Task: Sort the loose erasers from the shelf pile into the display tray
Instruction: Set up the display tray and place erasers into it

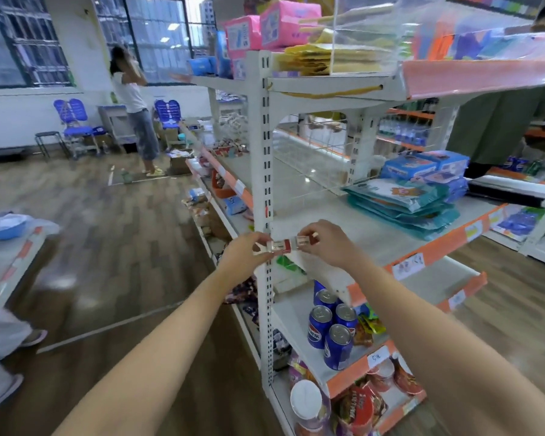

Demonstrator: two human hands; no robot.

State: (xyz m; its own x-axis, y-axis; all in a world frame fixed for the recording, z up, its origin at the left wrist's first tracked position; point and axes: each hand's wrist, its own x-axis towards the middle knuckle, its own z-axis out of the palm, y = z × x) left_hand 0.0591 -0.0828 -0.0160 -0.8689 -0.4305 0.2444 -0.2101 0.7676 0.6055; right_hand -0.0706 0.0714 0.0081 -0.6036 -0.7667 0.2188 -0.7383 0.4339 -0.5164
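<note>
both arms reaching far; left hand [249, 248] pinching red-white eraser [279, 246], right hand [326, 243] pinching smaller eraser [302, 241], ends touching.

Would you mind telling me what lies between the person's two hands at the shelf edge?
In the head view, two small red-and-white erasers lie end to end between the left hand and the right hand: the left eraser and the right eraser, each pinched by its nearer hand.

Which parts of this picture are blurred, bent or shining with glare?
Head view: the wide lens bends the shelf post; the floor at left is smeared and glossy; the left hand and right hand with the small erasers are fairly sharp.
</note>
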